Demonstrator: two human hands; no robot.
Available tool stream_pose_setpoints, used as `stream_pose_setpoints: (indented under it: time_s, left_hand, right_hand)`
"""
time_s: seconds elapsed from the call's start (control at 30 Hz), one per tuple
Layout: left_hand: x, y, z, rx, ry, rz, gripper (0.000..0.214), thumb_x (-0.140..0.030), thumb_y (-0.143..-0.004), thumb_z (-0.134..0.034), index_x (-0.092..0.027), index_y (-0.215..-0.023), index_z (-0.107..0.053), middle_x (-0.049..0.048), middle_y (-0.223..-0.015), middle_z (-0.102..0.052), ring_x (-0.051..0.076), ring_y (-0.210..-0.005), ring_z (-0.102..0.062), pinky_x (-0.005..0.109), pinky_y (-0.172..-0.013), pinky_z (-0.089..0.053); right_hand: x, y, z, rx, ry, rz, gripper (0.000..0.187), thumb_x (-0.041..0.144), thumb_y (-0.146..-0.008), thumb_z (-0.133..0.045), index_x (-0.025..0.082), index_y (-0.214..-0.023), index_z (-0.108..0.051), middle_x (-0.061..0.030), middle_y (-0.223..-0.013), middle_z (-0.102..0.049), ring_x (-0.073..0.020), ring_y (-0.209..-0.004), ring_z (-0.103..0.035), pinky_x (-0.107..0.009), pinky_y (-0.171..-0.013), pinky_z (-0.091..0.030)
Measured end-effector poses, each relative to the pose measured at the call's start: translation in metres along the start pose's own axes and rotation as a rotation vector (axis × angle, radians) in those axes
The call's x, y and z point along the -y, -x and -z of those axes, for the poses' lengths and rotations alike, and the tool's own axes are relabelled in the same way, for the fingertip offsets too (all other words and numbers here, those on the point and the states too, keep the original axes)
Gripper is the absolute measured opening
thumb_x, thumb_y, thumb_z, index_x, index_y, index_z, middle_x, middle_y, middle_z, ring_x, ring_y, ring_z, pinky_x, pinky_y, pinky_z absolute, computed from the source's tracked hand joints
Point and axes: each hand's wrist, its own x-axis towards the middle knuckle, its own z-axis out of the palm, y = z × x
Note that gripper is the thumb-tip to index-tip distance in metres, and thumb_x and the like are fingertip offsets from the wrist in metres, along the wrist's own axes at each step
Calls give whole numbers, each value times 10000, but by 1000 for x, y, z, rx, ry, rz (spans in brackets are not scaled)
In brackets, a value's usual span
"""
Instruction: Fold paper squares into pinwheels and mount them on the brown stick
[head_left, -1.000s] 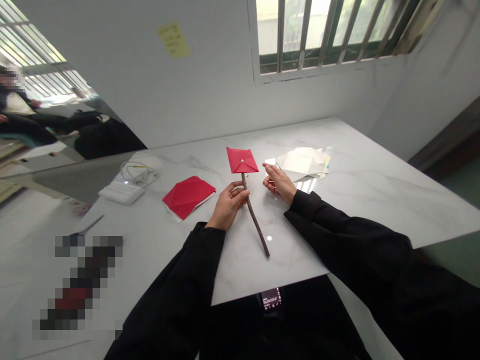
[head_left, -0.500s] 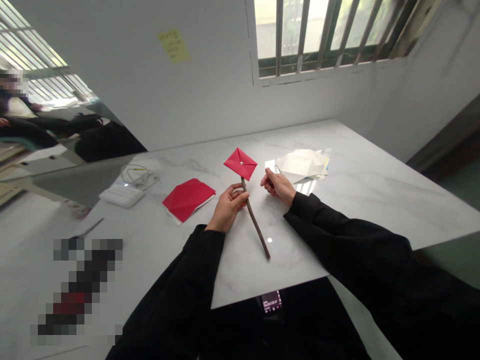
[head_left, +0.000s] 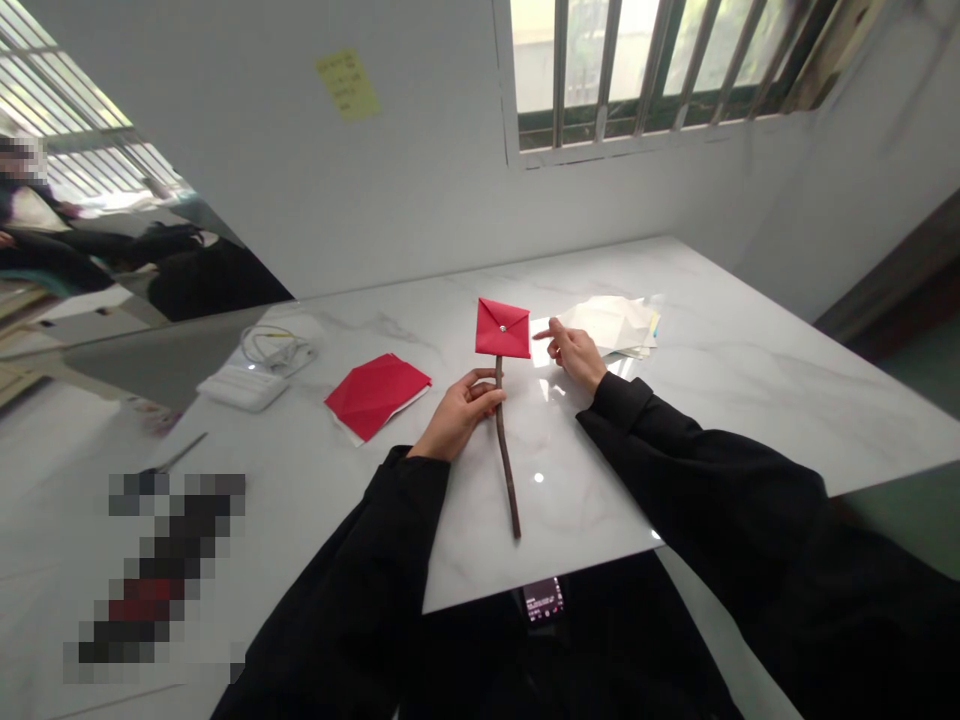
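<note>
My left hand [head_left: 459,414] grips a thin brown twig [head_left: 504,450] near its upper part, and the twig's lower end rests on the white marble table [head_left: 600,480]. A square of folded red paper [head_left: 502,328] sits on the twig's top, fixed at its centre by a small silver stud. My right hand [head_left: 576,355] hovers just right of that square, index finger extended, holding nothing. Beyond it lies a stack of folded white paper [head_left: 611,325]. A second folded red paper [head_left: 377,395], white-backed, lies left of my left hand.
A white flat box [head_left: 241,388] and a coiled white cable [head_left: 274,350] lie at the table's left. A mirror [head_left: 217,280] on the left wall reflects a seated person. A phone [head_left: 543,600] shows below the near table edge. A blurred object [head_left: 157,570] lies at lower left.
The twig has swung from leaning to nearly upright in the picture, turning the red square with it. My right hand has moved right, away from the twig, and its index finger has extended.
</note>
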Motion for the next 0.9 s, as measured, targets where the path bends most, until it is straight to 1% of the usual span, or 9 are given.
stream_pose_setpoints:
  time_s: [0.07,0.13,0.2,0.3,0.4,0.57,0.67,0.8,0.9]
  left_hand:
    - [1,-1,1,-2,-3,1,526,-315,-685,-969,-189,-1140,-737,7,-864,-669,133,-765,-564,260,-691,-411]
    - [2,-1,1,-2,-4,0,525,-318,-692,-967,-191,-1147,-738,11,-874,-673,137,-766,-569,263,-688,-412]
    - [2,-2,2,2,-3,-1,526,-320,-690,-970,-192,-1145,-738,13,-877,-674,137,-765,-570,262,-683,-410]
    - [3,-2,3,10,-6,-1,530,-326,-688,-974,-191,-1143,-738,9,-867,-667,134,-759,-564,260,-679,-407]
    - [2,-2,2,23,-14,-2,543,-333,-683,-978,-188,-1149,-740,3,-849,-656,132,-757,-554,257,-681,-408]
    - [1,-1,2,28,-35,-15,530,-338,-685,-969,-189,-1140,-742,4,-837,-654,137,-757,-555,262,-679,-412]
    - [1,-1,1,24,-36,-21,520,-334,-687,-963,-196,-1137,-739,4,-843,-656,138,-757,-559,264,-680,-414]
    - [1,0,1,20,-30,-19,502,-326,-690,-960,-196,-1125,-746,4,-839,-654,137,-752,-552,268,-682,-411]
    - [2,-1,1,27,-29,-15,508,-322,-686,-964,-190,-1129,-753,0,-826,-646,132,-744,-535,266,-684,-402]
  right_hand:
    - [-1,-1,1,-57,77,13,779,889,-956,-476,172,-944,-778,13,-522,-489,-157,-513,-484,-295,-525,-368]
    - [-2,-2,1,-80,93,11,781,914,-933,-481,183,-839,-739,7,-519,-477,-160,-521,-484,-299,-524,-365]
    - [-3,-3,0,-91,53,18,758,908,-927,-509,185,-905,-734,5,-576,-519,-148,-534,-473,-285,-513,-356]
    - [-2,-4,1,-90,-13,42,714,854,-944,-561,203,-1187,-726,7,-681,-590,-133,-550,-456,-257,-498,-344]
    - [-3,-4,3,-68,-32,57,709,787,-979,-580,244,-1429,-654,5,-733,-630,-135,-558,-445,-247,-495,-344]
    - [-4,-6,9,-61,-7,71,705,765,-1006,-547,249,-1470,-669,-18,-774,-661,-140,-575,-434,-251,-498,-351]
    - [-2,-7,12,-65,-36,40,738,766,-1004,-556,256,-1534,-616,-17,-785,-667,-135,-560,-412,-250,-492,-349]
    - [1,-8,13,-14,-103,10,707,726,-1031,-549,242,-1544,-606,-6,-758,-608,-123,-534,-377,-238,-453,-310]
    - [2,-8,13,29,-151,5,695,696,-1053,-535,258,-1591,-562,8,-759,-575,-116,-520,-362,-229,-434,-283]
